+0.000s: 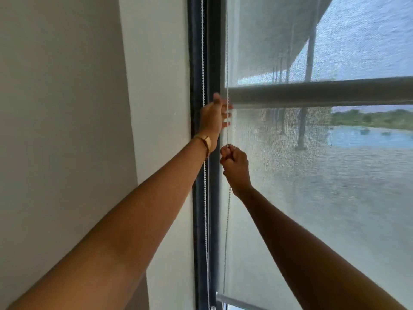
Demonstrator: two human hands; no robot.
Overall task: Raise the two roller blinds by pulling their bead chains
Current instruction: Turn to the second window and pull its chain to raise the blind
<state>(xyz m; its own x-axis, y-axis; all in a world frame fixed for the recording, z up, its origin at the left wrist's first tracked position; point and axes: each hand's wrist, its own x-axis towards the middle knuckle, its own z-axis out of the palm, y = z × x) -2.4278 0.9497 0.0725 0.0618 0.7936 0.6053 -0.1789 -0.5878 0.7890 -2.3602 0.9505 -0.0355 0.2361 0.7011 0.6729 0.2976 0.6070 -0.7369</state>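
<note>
A sheer white roller blind (312, 198) covers the window, and its bottom rail (237, 302) hangs low near the lower edge of view. Two white bead chain strands run down the dark window frame, a left strand (203, 63) and a right strand (227, 63). My right hand (234, 164) is closed in a fist on the right strand. Higher up, my left hand (214, 117) has its fingers spread, with the fingertips just behind the same strand and the thumb raised. A gold bracelet sits on my left wrist.
A white wall (67, 108) fills the left side, next to the dark vertical window frame (197, 220). A grey horizontal bar (324, 92) crosses the window at the height of my left hand. Outside I see columns, trees and water.
</note>
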